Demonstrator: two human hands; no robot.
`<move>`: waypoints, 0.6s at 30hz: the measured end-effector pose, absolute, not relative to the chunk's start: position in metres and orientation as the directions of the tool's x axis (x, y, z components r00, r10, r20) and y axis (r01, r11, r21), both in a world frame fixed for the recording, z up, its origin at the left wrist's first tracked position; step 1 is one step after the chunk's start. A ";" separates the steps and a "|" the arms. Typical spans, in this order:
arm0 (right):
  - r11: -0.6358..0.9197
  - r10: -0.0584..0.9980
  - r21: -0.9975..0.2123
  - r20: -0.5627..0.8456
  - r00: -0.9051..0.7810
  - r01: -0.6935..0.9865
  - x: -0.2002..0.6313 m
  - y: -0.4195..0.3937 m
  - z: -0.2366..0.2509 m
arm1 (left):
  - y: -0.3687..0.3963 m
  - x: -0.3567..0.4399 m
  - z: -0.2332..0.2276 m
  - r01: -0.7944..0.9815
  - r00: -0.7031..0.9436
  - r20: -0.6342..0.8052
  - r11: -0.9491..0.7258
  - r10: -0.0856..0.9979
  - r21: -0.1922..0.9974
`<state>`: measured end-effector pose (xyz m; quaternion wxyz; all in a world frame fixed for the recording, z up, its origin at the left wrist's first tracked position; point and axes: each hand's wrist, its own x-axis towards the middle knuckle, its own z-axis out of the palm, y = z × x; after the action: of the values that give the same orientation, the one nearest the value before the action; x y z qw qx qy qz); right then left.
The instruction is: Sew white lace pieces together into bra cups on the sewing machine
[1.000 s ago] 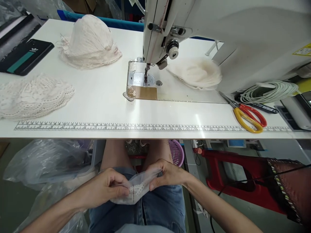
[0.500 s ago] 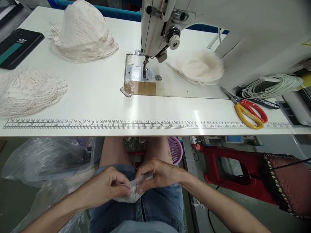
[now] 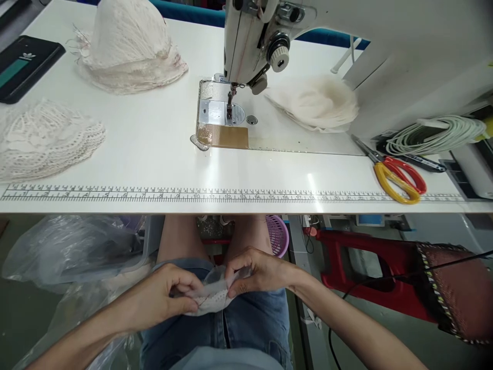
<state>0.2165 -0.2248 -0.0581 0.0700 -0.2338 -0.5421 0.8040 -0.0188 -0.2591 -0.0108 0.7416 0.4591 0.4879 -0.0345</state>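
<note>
Over my lap, both hands pinch a small piece of sheer white lace fabric (image 3: 212, 299). My left hand (image 3: 169, 294) grips its left end between thumb and fingers. At the right end, my right hand (image 3: 256, 272) holds the upper edge, thumb in front. The fabric stretches between the two hands, its dotted lace part hanging lowest. Above them on the table stands a sewing machine (image 3: 250, 46), its presser foot (image 3: 230, 110) over the metal plate. Cream fabric pieces (image 3: 316, 105) lie stacked beside the needle, under the machine's arm.
Left on the table are a domed white fabric stack (image 3: 131, 51), a lace stack (image 3: 50, 139) and a phone (image 3: 29, 67). Scissors (image 3: 396, 180) and a coiled cord (image 3: 435, 136) lie right. A ruler strip (image 3: 246, 196) lines the front edge. Below are plastic bags (image 3: 73, 252) and a red stool (image 3: 370, 277).
My hands have moved slightly apart, spreading the lace fabric wider between them. More of its sheer upper part shows. The camera view has shifted a little.
</note>
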 end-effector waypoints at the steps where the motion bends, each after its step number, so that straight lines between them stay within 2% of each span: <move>1: -0.403 0.371 -0.904 -0.305 -0.877 0.143 0.217 -0.225 -0.058 | -0.259 -0.019 -0.010 0.490 0.526 -0.750 0.579 0.400 0.652; 7: -0.404 0.343 -0.897 -0.328 -0.880 0.177 0.216 -0.224 -0.057 | -0.261 -0.019 -0.011 0.469 0.541 -0.736 0.581 0.406 0.665; 18: -0.360 0.352 -0.920 -0.285 -0.892 0.152 0.210 -0.227 -0.055 | -0.262 -0.018 -0.020 0.513 0.531 -0.703 0.482 0.473 0.711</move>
<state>0.2098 -0.2268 -0.0553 0.0629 -0.2242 -0.5621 0.7936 -0.0178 -0.2625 -0.0204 0.7116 0.5089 0.4842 -0.0139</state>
